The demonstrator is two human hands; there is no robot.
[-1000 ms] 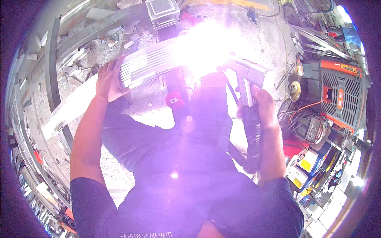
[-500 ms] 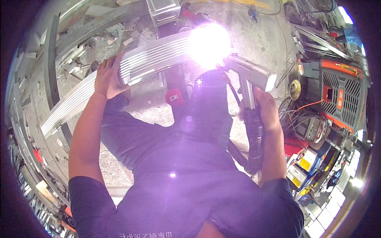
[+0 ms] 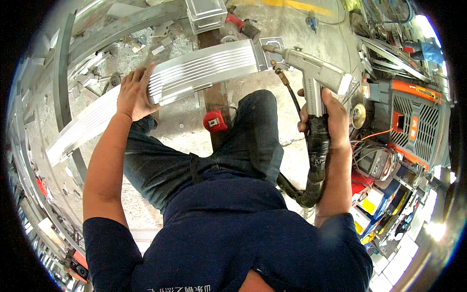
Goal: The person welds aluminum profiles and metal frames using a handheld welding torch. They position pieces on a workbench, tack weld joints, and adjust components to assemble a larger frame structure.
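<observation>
A long silvery ribbed metal profile [image 3: 204, 69] lies across in front of me, slanting from lower left up to the right. My left hand [image 3: 134, 93] grips it near its middle, fingers over the ribs. My right hand [image 3: 334, 117] is wrapped round the handle of a grey welding gun [image 3: 318, 72]. The gun's nozzle points left, at a flat metal plate [image 3: 273, 48] by the profile's right end; whether it touches the plate I cannot tell. No arc glows at the tip. A black-wrapped cable [image 3: 317, 155] runs down from the handle along my right forearm.
A red tape measure [image 3: 215, 120] rests on a dark metal beam below the profile. Beyond stand a square metal post piece [image 3: 206, 14] and a red power tool [image 3: 242, 23]. Metal offcuts [image 3: 158, 48] litter the left. An orange-and-black machine [image 3: 416, 121] stands at right.
The bright welding flash at the profile's right end has gone out, so the plate and nozzle show. The welding gun has shifted slightly up and right; my left hand stays put.
</observation>
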